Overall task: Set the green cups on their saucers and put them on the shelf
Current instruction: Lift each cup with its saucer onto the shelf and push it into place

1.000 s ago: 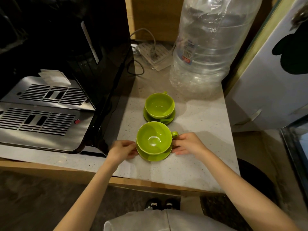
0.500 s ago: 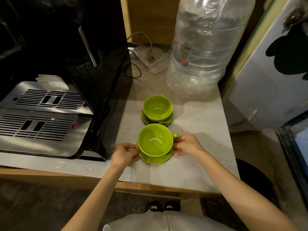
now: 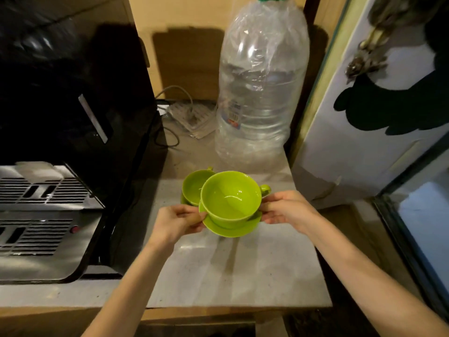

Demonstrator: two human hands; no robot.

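A green cup [image 3: 229, 198] sits on its green saucer [image 3: 230, 229], lifted off the grey counter [image 3: 243, 268]. My left hand [image 3: 176, 222] grips the saucer's left rim and my right hand [image 3: 285, 211] grips its right rim, just below the cup's handle. Behind it, a second green cup [image 3: 193, 186] stands on the counter, partly hidden by the raised cup; its own saucer barely shows beneath it.
A black coffee machine [image 3: 73, 122] with a steel drip tray [image 3: 36, 215] fills the left. A large clear water bottle [image 3: 260, 88] stands at the back, with a power strip and cable [image 3: 189, 115] beside it. A white panel [image 3: 364, 132] rises on the right.
Both hands have raised the near cup and saucer off the counter, so it now overlaps the far cup. The head camera has tilted upward.
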